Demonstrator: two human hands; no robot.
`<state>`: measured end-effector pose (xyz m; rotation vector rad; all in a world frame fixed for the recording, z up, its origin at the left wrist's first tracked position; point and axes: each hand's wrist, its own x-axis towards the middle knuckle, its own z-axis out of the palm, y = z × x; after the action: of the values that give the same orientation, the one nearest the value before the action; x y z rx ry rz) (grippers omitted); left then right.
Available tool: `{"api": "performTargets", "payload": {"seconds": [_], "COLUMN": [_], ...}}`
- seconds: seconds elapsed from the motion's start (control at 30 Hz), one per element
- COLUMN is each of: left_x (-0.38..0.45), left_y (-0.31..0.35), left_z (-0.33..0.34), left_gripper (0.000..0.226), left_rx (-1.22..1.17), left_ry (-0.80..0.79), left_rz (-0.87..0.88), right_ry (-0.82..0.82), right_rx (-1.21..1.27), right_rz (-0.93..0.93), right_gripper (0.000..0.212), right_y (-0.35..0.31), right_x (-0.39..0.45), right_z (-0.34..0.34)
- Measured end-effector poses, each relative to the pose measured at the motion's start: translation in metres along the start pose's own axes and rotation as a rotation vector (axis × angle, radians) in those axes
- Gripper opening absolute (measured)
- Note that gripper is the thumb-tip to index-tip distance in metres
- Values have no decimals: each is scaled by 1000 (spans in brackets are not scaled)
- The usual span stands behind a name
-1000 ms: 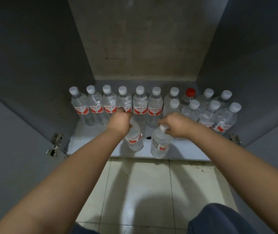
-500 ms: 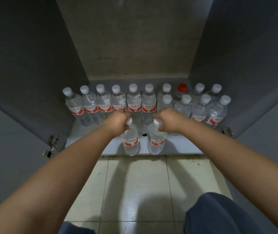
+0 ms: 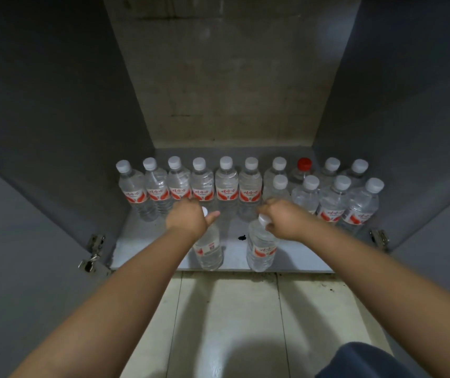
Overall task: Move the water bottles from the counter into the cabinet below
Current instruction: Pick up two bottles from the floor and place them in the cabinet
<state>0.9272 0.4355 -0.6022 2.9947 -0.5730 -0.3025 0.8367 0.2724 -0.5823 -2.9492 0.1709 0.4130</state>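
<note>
Inside the open cabinet (image 3: 150,241), several clear water bottles with white caps and red labels stand in a back row (image 3: 226,184). A shorter second row (image 3: 335,200) stands at the right. My left hand (image 3: 188,219) sits over the neck of a water bottle (image 3: 208,249) standing at the shelf's front edge, thumb sticking out past the cap. My right hand (image 3: 281,216) pinches the cap of a second water bottle (image 3: 260,249), upright beside it. Both arms reach in from below.
One bottle in the back row has a red cap (image 3: 304,165). Cabinet doors hang open on both sides, with metal hinges left (image 3: 94,241) and right (image 3: 379,237). A small dark speck (image 3: 243,237) lies on the shelf. Pale floor tiles (image 3: 232,309) lie in front, and my blue-clad knee (image 3: 354,361) shows at the bottom right.
Both held bottles have gone from tilted to upright at the shelf's front edge, a little farther apart. My left thumb has lifted outward.
</note>
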Motion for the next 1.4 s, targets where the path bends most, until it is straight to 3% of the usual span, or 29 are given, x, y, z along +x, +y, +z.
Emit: {"api": "performTargets", "payload": {"seconds": [0.1, 0.2, 0.33, 0.5, 0.6, 0.77, 1.03, 1.4], "left_x": [-3, -5, -4, 18, 20, 11, 24, 62], "left_y": [-13, -27, -21, 5, 2, -4, 19, 34], "left_z": [-5, -12, -9, -5, -10, -8, -8, -5], "left_gripper": [55, 60, 39, 49, 51, 39, 35, 34], "left_rx": [-107, -115, -26, -120, -121, -196, -223, -139], "left_ry": [-127, -182, -106, 68, 63, -1, -33, -91], "left_rz": [285, 403, 307, 70, 128, 198, 298, 270], "right_ry": [13, 39, 82, 112, 93, 93, 108, 173], "right_rx": [16, 32, 73, 77, 110, 155, 199, 279], "right_rz": [-2, 13, 44, 79, 84, 155, 273, 283], "right_gripper": [44, 41, 36, 44, 51, 34, 29, 29], "right_y": [1, -2, -5, 2, 1, -3, -10, -5], "right_x": [-4, -7, -10, 8, 11, 12, 35, 78], "right_z": [3, 6, 8, -8, -13, -6, -3, -3]}}
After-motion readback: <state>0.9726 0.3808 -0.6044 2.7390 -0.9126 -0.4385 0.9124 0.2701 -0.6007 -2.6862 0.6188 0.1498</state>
